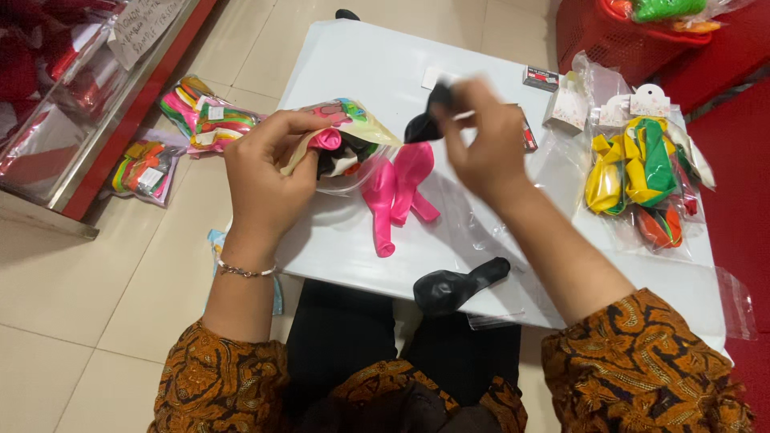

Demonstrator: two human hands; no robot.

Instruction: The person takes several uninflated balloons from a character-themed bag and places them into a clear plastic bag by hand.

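— While the left hand (265, 172) curls around that clear plastic bag of balloons (345, 144), what is it actually doing with it?

— Gripping it by the mouth, fingers closed on the crumpled plastic so the opening faces right, toward the other hand. Pink, black and pale balloons show inside, and held tilted like that the bag stays reachable without spilling.

— And the right hand (481, 140)?

— Raised above the white table (353, 56), thumb and fingertips pinching a black balloon (425, 124) just beside the bag's mouth. The hand is a little blurred, so I cannot tell exactly how many fingers are on it.

— What lies under the hands?

— Two pink balloons (397, 196) side by side on the table, directly below the bag, with another black balloon (457, 285) at the near edge, well apart from them. Colours seem kept in separate spots, I would judge.

— Anything to the right?

— A sealed packet of yellow, green and orange balloons (638, 176) lying flat at the right side of the table, with small boxes (553, 92) beyond it at the far edge. An empty clear sleeve (481, 232) lies flat between the packet and the pink pair.

— And off the table?

— More filled packets (204, 116) on the tiled floor to the left, beside a red-edged shelf (120, 128).
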